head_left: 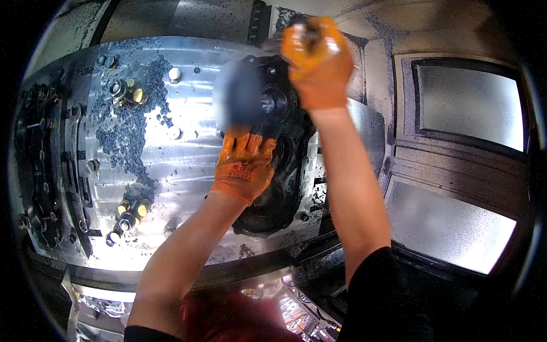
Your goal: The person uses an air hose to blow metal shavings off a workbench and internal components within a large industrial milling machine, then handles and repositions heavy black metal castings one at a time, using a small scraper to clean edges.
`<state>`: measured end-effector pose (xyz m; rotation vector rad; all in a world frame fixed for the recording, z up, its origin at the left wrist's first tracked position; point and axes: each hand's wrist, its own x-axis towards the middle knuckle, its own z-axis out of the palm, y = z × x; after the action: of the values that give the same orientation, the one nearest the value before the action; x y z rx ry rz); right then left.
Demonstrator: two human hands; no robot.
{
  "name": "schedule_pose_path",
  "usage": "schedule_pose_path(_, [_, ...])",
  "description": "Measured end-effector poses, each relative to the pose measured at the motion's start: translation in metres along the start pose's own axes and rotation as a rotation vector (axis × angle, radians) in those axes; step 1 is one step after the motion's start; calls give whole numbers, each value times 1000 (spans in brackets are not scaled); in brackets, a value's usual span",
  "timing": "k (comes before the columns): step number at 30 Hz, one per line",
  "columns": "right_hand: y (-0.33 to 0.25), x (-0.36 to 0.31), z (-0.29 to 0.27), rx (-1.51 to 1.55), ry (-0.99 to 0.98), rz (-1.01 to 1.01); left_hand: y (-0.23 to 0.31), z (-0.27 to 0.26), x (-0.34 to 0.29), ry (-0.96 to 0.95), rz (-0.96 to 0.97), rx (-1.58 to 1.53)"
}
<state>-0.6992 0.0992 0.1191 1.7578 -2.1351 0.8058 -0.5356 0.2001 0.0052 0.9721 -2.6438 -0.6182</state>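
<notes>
A large black metal housing [265, 211] with round raised rings lies on a bright metal plate. My left hand [245, 168], in an orange glove, rests palm down at the housing's left side; its fingers are stretched out and slightly apart. Beyond the housing's far right side, my right hand [319, 62] is raised in a matching glove. It is closed like a fist and smeared by motion. Something dark shows at its fingers, too blurred to name. A hazy grey-blue oval patch hides the area just past my left fingertips.
Brass-coloured and steel fittings [128, 94] stand at the plate's far left, with more fittings [128, 216] nearer. Dark grime [122, 137] streaks the metal plate [194, 165]. A wrench [76, 137] and other tools line the left edge. Framed panels [470, 102] rise at right.
</notes>
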Motion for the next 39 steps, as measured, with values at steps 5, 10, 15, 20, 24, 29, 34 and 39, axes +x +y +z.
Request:
schedule_pose_path(5, [-4,-4,41,-185,-359,150,6,-13,3,-56,-2,-12])
schedule_pose_path(10, [3,-25,44,-190,-210,224,7,-14,3,78,16,-136])
schedule_pose_path(15, [0,-33,1,-87,-148,141,5,-20,9,24,57,-41])
schedule_pose_path(20, [-56,-147,-117,191,-72,200,-25,-26,9,-51,135,120])
schedule_pose_path(24, [-85,-259,-142,146,-354,150,-18,-12,7,0,109,118])
schedule_pose_path(29, [-83,-285,-119,12,-370,3,-12,-18,8,-44,165,186])
schedule_pose_path(34, [-36,-306,-149,-141,-97,18,-21,-11,3,91,183,200])
schedule_pose_path(39, [-35,-289,-120,522,-92,869,-17,-18,12,291,349,335])
